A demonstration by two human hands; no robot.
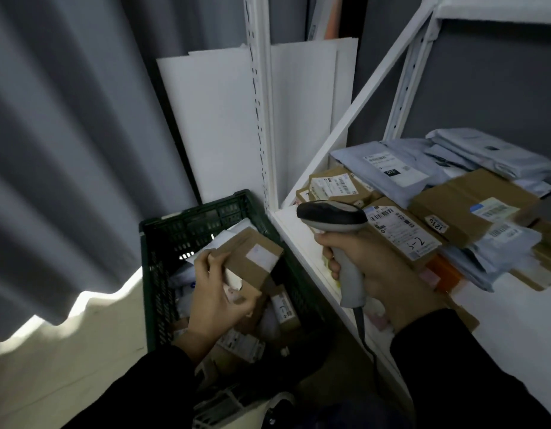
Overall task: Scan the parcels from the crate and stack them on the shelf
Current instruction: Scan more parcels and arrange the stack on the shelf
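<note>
While the right hand (376, 267) grips a grey handheld barcode scanner (333, 218) with a black head, left hand (216, 292): fingers and thumb clenched round a small brown cardboard parcel (252, 258) with a white label
Parcel: tilted, label face upward, held just above the heap inside the crate, apart from the shelf
Crate: dark green plastic lattice crate (162, 243) on the floor, its right wall against the shelf's front left post; more brown boxes and pale mailers lie loose inside
Right hand: wrapped tight round the scanner's handle, over the shelf's front edge near the left corner, black head uppermost
Cable: dark scanner cable (365, 339) hangs from the handle's base, down past the shelf's front edge
Shelf: white metal shelf (299, 239) carrying a pile of brown labelled boxes and grey plastic mailers (404, 230), spread from the left end toward the right
Behind: grey pleated curtain (66, 150) on the left; white flat boards (212, 125) lean upright behind the crate
</note>
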